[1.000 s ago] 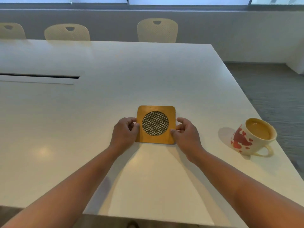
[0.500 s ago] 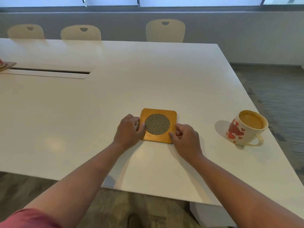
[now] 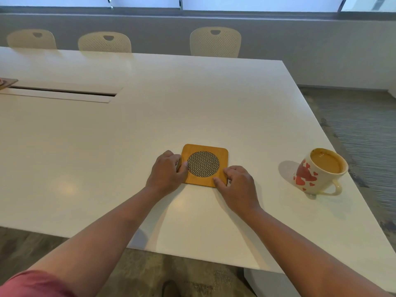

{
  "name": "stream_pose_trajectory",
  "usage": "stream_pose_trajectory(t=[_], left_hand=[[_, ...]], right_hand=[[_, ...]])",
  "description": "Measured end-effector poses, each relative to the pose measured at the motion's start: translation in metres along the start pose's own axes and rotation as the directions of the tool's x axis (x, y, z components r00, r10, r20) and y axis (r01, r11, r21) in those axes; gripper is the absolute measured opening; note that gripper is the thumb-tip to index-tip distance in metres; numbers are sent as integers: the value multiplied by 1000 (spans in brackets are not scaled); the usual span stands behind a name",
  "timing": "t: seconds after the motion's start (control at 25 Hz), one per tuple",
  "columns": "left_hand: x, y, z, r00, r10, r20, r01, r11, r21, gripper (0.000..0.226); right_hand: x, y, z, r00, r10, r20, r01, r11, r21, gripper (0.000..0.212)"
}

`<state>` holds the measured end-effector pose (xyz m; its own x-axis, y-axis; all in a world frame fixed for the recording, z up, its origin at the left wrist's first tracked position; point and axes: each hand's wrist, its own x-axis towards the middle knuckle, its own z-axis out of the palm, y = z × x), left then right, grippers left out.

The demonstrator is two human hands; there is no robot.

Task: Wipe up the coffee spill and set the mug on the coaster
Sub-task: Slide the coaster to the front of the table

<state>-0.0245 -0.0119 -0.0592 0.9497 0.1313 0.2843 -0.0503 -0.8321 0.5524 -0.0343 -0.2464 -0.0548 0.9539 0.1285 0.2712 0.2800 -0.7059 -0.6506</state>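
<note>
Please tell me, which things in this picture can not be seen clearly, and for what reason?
- Thing at the table's far left edge, head view: cut off by the picture's border, so its kind is unclear.
- Left hand's fingers, head view: curled at the coaster's left edge, tips hidden behind the knuckles.
- Coffee spill: none can be made out on the visible table.
- Mug's far side and base: hidden by its own body.
</note>
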Motion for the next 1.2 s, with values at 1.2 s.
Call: stream_pose_trajectory(t=[1.2], left_hand=[[-1,1,0,1000,-7,27,6,999,32,33]], right_hand=[[2,-2,-1,999,0,52,1,1000,-20,29]])
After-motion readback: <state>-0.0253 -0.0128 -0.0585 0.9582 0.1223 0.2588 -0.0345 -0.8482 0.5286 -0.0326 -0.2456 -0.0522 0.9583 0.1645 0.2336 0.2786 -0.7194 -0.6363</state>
